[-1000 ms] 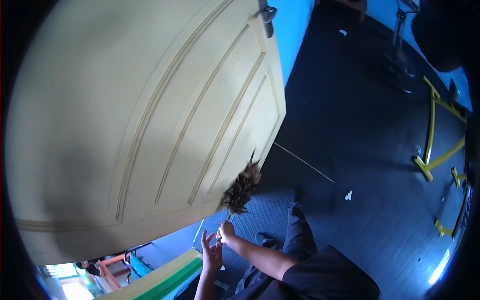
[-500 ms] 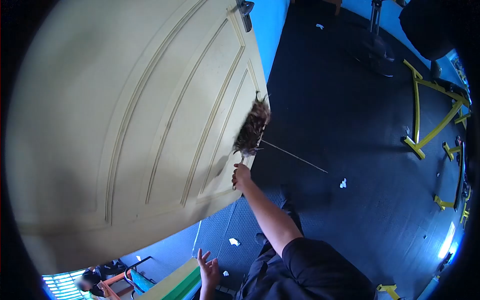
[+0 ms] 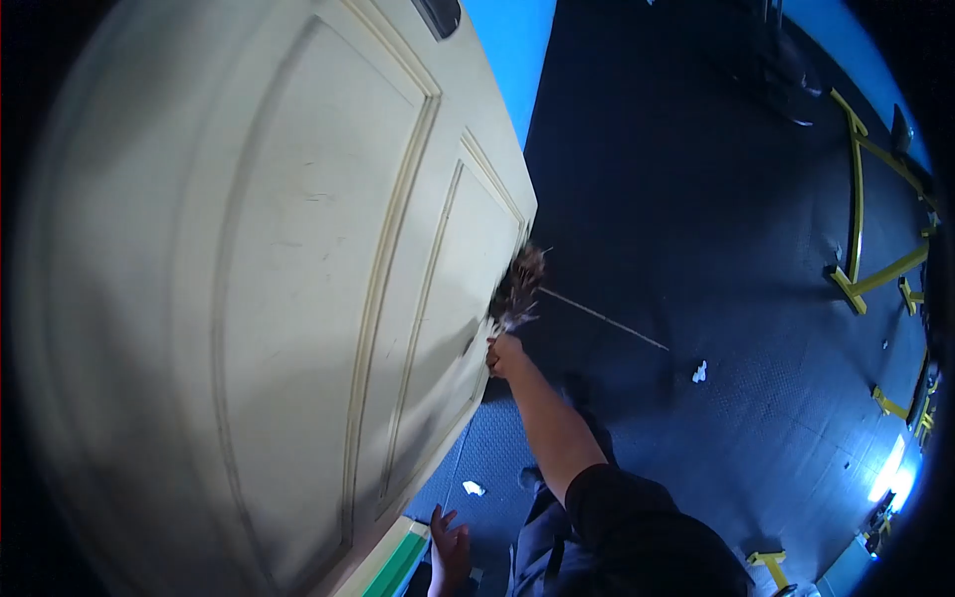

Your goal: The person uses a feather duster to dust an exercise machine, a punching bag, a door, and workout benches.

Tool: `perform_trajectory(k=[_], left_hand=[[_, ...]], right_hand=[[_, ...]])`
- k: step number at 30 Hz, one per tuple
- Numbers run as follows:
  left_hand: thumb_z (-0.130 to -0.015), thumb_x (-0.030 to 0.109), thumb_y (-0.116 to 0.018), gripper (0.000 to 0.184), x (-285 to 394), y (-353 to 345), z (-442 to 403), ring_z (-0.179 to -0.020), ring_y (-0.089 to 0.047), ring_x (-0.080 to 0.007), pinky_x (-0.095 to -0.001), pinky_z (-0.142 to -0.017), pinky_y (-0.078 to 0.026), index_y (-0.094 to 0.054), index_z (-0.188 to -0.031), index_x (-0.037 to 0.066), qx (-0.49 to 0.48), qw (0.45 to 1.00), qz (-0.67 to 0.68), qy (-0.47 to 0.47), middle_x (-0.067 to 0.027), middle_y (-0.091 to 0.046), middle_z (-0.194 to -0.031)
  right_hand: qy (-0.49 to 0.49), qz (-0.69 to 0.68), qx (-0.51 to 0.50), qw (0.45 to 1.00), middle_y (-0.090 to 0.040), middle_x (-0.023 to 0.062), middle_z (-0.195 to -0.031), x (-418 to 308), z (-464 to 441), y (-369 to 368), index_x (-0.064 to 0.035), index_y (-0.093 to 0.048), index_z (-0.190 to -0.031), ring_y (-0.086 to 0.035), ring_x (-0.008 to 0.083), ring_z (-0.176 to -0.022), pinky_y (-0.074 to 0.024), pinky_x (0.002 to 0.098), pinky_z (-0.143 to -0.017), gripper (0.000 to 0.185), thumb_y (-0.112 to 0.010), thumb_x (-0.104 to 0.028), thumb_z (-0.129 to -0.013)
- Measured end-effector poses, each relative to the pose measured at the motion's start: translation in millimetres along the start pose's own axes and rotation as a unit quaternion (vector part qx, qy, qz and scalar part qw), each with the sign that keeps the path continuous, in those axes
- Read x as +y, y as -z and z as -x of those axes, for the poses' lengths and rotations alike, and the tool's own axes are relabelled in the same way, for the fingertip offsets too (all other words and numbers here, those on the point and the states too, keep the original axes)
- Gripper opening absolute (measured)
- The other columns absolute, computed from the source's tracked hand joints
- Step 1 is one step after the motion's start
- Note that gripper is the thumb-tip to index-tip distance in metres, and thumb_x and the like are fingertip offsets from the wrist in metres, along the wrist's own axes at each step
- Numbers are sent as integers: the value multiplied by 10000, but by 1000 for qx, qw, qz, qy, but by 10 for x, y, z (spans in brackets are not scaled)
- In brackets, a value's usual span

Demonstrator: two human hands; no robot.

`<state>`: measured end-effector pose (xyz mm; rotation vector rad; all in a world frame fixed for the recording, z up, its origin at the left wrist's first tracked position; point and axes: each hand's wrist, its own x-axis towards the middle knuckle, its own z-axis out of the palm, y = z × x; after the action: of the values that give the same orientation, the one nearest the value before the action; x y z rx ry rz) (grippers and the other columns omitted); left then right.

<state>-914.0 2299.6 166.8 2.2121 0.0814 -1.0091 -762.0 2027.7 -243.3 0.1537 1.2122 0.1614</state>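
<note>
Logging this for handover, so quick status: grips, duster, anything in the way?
Right grip closed on feather duster; left grip open, nothing seen in it. Duster at edge of door, contact unclear. No obstruction seen around duster.

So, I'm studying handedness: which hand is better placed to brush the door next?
Probably the right hand: it grips the feather duster by the door, while the left hand is open, away from the duster.

Dim floor [image 3: 637, 209], lower-right glare [image 3: 895, 473]
</note>
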Motion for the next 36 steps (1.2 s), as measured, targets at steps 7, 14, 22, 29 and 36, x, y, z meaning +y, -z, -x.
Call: perform_trajectory(k=[7, 14, 22, 29, 36], left_hand=[[-949, 158, -559, 723, 341, 32, -230, -1032, -627, -268, -375, -869, -514, -128, -1521, 67, -40, 997, -59, 9, -217, -478, -1363], [-947, 154, -560, 693, 159, 212, -259, -1010, -648, -273, -402, -852, -533, -178, -1519, 69, -36, 995, -83, -50, -215, -532, -1321], [-935, 146, -594, 644, -116, 204, -513, -1016, -665, -295, -407, -877, -522, -272, -1477, 16, -109, 964, -107, -215, -235, -571, -1273], [-936, 160, -594, 630, -145, -86, -441, -1042, -657, -303, -426, -916, -514, -299, -1487, 81, -195, 903, -193, -330, -216, -571, -1292], [-924, 200, -619, 491, -294, -494, 43, -1059, -657, -311, -402, -935, -516, -463, -1370, 65, -296, 839, -215, -403, -210, -589, -1272]], right_hand=[[13, 109, 9, 994, -529, 79, -692, 1786, 901, 744, -107, -606, -974, -490, 228, -529, -394, 415, -469, 127, -561, -188, -888], [-162, 187, -193, 950, -523, 84, -665, 1826, 858, 2318, -125, -572, -1042, -500, 260, -472, -483, 446, -411, 193, -568, -296, -952], [249, 377, 120, 884, -500, 46, -617, 588, 2969, 2419, -94, -582, -1004, -529, 181, -442, -461, 401, -396, 245, -495, -321, -978], [530, 465, 389, 593, -634, 222, -795, 1236, 4193, 3179, -25, -596, -803, -639, 414, -793, -488, 515, -679, 261, -552, -267, -890], [566, 331, 426, 623, -627, 220, -777, 2517, 5000, 4109, -9, -610, -820, -632, 416, -800, -480, 483, -681, 279, -607, -285, -857]])
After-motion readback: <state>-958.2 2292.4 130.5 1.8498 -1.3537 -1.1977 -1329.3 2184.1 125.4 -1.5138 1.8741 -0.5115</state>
